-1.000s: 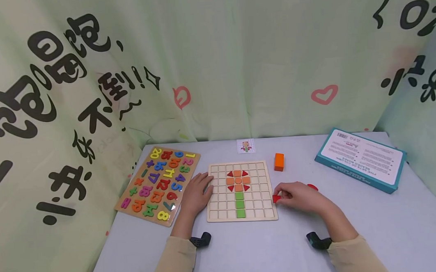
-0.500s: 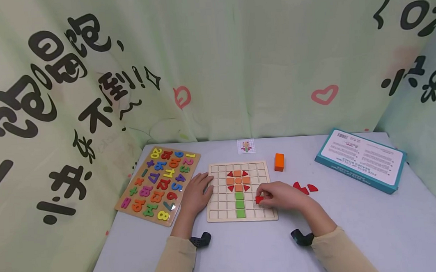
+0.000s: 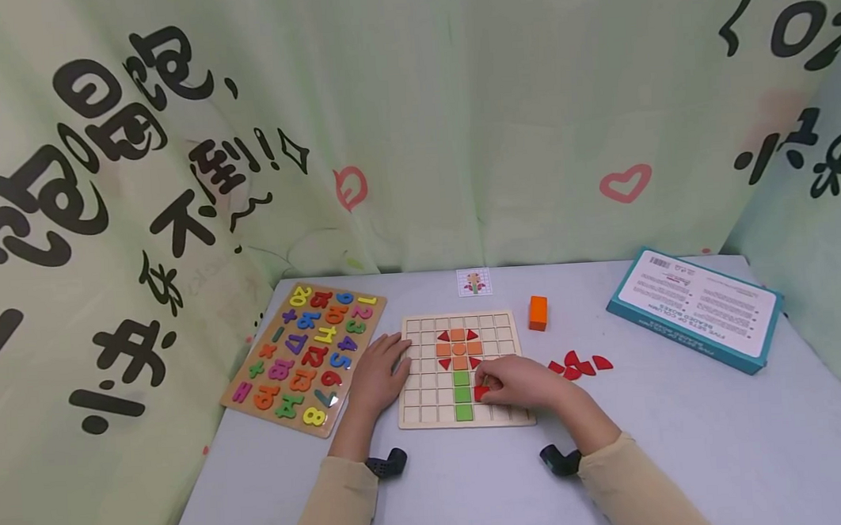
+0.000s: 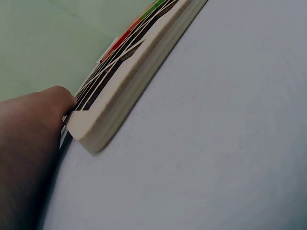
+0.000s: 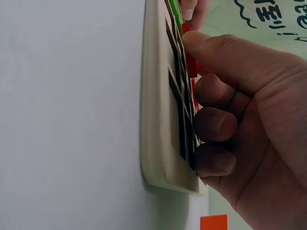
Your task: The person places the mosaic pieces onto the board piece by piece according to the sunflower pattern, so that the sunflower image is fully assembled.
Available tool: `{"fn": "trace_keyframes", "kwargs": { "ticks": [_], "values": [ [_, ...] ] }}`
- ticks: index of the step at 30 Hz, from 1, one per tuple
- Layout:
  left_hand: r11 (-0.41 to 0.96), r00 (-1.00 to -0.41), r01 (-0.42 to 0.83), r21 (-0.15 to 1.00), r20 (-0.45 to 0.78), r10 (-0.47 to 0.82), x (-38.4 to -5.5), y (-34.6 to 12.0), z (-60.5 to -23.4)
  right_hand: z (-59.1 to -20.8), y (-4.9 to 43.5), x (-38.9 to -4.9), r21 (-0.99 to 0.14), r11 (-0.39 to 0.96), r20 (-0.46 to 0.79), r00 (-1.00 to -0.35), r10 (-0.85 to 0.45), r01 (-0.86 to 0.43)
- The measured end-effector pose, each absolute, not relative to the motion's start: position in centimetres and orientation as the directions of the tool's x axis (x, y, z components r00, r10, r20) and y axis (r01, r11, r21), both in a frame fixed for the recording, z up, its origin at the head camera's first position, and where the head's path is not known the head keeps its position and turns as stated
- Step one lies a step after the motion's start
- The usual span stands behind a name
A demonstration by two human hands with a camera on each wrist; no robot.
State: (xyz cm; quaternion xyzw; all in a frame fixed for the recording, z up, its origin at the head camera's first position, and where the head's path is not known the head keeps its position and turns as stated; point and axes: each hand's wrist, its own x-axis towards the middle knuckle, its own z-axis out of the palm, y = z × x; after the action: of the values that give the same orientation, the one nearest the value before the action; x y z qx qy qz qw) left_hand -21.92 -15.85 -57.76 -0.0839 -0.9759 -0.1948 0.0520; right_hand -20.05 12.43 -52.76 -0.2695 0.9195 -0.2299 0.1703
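A wooden grid board lies mid-table. It bears orange pieces with red triangles around them, and a column of green squares below. My right hand pinches a red piece between thumb and forefinger, just right of the green column; its exact shape is partly covered by the fingers. My left hand rests along the board's left edge, its fingers relaxed and its thumb touching the rim, as the left wrist view also shows.
Several loose red pieces lie right of the board. Behind them stands an orange block. A pattern card is at the back, a teal box at right, and a number puzzle board at left.
My right hand has moved left from the board's right edge to beside the green column, carrying the red piece. More loose red pieces are uncovered behind it. The left hand stays put.
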Motion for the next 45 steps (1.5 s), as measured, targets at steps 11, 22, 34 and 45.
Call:
{"fn": "trace_keyframes", "kwargs": {
  "ticks": [11,22,34,45],
  "values": [
    [0.913,-0.981,0.181,0.365,0.131,0.142,-22.0,-15.8,-57.6,-53.0,12.2,-20.0,-0.504,0.768,-0.194,-0.814,-0.547,-0.396],
    [0.912,-0.981,0.179,0.369,0.132,0.139,-21.9,-15.8,-57.6,-53.0,12.1,-19.9,-0.505,0.763,-0.184,-0.813,-0.553,-0.405],
    [0.913,-0.984,0.171,0.371,0.117,0.137,-21.9,-15.9,-57.7,-51.5,16.4,-19.4,-0.590,0.783,-0.204,-0.901,-0.382,-0.198],
    [0.915,-0.984,0.170,0.367,0.112,0.138,-22.0,-15.9,-57.9,-52.2,22.4,-19.6,-0.600,0.790,-0.216,-0.924,-0.316,-0.129]
  ]
}}
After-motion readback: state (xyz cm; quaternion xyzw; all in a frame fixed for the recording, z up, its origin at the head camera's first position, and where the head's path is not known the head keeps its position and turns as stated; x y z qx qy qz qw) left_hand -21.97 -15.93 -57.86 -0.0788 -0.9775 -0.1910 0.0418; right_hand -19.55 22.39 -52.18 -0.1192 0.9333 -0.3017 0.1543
